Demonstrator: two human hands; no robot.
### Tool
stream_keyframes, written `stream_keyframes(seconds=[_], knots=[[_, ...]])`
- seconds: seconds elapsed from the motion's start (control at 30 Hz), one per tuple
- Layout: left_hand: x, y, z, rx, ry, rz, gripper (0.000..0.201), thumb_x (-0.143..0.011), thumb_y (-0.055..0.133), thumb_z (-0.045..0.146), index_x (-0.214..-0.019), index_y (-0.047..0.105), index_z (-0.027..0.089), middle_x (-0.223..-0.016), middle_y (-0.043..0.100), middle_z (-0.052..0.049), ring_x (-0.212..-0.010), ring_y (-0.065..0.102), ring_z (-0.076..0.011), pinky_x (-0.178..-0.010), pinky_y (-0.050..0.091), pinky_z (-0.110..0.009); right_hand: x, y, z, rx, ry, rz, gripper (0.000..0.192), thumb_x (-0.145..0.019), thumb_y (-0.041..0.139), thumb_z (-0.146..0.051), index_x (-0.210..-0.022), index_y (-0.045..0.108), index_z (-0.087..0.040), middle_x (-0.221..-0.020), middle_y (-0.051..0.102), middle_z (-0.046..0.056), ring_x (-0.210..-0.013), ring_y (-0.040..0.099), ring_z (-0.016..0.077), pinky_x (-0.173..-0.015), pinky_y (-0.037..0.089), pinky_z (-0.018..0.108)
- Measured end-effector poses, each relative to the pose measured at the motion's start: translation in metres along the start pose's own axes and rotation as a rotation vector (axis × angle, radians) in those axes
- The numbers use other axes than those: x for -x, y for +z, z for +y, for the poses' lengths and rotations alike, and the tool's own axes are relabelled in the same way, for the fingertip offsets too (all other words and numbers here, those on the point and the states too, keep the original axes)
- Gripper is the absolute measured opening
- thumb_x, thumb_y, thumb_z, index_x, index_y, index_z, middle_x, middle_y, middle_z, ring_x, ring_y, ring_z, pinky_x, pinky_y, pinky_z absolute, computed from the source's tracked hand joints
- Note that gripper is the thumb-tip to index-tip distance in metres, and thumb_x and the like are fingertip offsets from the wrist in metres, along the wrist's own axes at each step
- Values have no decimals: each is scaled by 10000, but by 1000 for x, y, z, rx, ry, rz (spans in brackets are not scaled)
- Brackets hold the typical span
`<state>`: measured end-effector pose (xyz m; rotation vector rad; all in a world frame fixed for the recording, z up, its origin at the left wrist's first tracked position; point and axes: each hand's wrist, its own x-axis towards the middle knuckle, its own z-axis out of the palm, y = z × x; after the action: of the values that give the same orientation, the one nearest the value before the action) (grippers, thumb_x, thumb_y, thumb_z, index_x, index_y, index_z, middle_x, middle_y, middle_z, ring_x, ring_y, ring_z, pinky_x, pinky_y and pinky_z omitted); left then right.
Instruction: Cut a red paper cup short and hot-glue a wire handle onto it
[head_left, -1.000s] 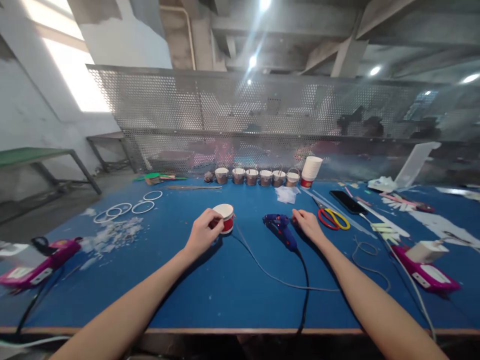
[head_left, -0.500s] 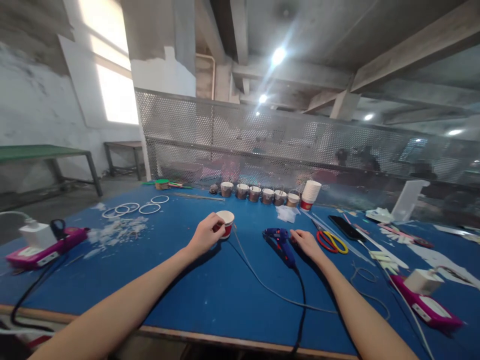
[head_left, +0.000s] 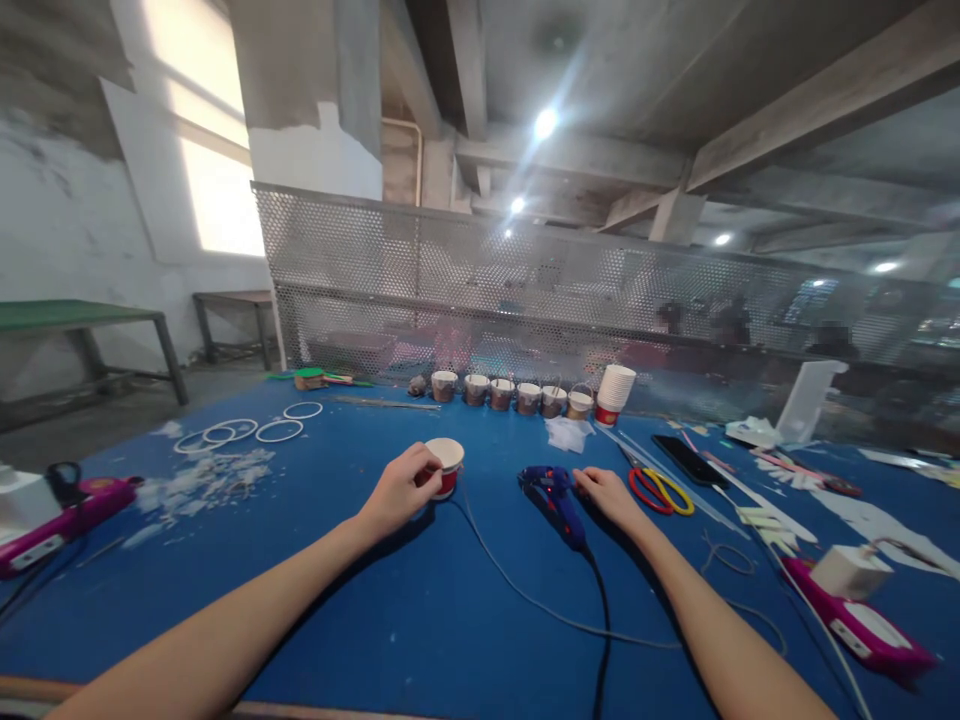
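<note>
My left hand (head_left: 407,487) is closed on the side of a small red and white paper cup (head_left: 445,456), which stands upright on the blue table. A thin grey cord (head_left: 501,572) runs from the cup's right side across the table, passing under my right forearm. To the right lies a blue hot glue gun (head_left: 559,500), nozzle to the left, its black cable trailing toward me. My right hand (head_left: 606,492) is at the gun's rear end with its fingers pressed together; whether something small is between them is hidden.
Along the back stand several cord-wrapped cups (head_left: 502,394) and a stack of paper cups (head_left: 615,392). Scissors (head_left: 661,490), a phone (head_left: 690,460) and a magenta power strip (head_left: 859,615) lie right. White rings (head_left: 279,430), scraps (head_left: 206,485) and another power strip (head_left: 67,520) are left.
The view has shifted slightly, so the table items sit a little lower and farther left. Both hands keep their places at the cup and the glue gun.
</note>
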<state>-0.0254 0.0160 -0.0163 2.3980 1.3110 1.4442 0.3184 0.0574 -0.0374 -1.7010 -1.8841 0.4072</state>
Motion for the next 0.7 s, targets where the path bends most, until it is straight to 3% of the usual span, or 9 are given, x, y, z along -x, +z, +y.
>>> stream_keyframes(seconds=[0.3, 0.47, 0.7], knots=[[2, 7, -3, -98, -41, 117, 141, -812, 452, 269, -757, 562, 198, -744, 567, -14, -584, 529, -122, -589, 470, -239, 4, 8, -17, 263, 67, -14, 356, -969, 412, -375, -817, 684, -203, -901, 731, 100, -861, 666, 245, -644, 375, 272], [-1, 7, 5, -195, -78, 104, 114, -802, 455, 266, -756, 539, 205, -766, 572, -25, -631, 540, -141, -661, 497, -268, 10, 3, -15, 276, 14, -39, 326, -987, 415, -401, -918, 676, -218, -991, 722, 97, -916, 662, 227, -696, 387, 270], [-5, 8, 12, -307, -110, 104, 88, -791, 438, 249, -742, 504, 221, -804, 565, -41, -743, 557, -171, -743, 509, -294, 12, -4, -12, 235, -38, -64, 348, -988, 400, -398, -904, 693, -228, -982, 735, 85, -898, 672, 226, -666, 387, 268]])
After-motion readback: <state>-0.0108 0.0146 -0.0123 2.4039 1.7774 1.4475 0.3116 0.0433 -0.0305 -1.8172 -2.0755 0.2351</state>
